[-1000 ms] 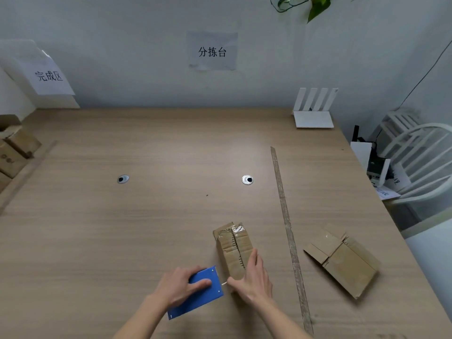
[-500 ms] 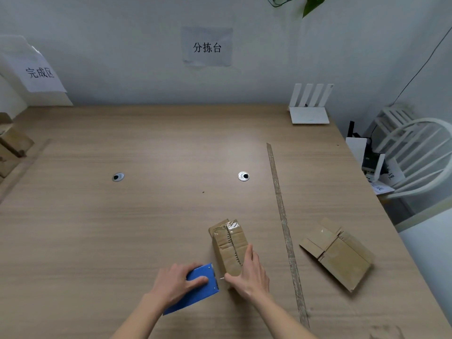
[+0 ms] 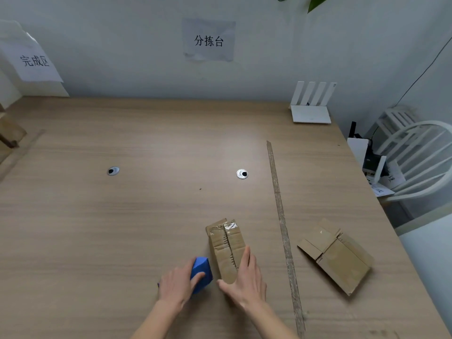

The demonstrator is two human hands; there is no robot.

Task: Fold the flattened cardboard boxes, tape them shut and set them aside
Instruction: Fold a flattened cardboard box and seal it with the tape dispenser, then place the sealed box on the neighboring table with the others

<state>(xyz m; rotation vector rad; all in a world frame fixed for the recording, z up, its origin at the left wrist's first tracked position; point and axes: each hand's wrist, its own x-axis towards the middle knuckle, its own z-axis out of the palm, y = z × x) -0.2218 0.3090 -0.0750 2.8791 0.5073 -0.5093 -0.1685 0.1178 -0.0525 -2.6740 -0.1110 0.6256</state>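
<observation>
Wooden table (image 3: 146,228) against a white wall. Near its front edge stands a folded cardboard box (image 3: 226,245), its worn top flaps meeting at a taped seam. The right hand (image 3: 244,280) lies flat along the box's right side, fingers straight and together. The left hand (image 3: 179,283) grips a blue tape dispenser (image 3: 201,270) just beside the box. A flattened box (image 3: 336,258) lies farther right, past a tape strip (image 3: 281,216).

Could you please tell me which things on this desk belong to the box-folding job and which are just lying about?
Part of the job:
- folded cardboard box, under the right hand
- blue tape dispenser, held by the left hand
- flattened cardboard box
- finished boxes at far left

Just lying about:
- white router
- tape strip on the table
- wall signs
- white chair
</observation>
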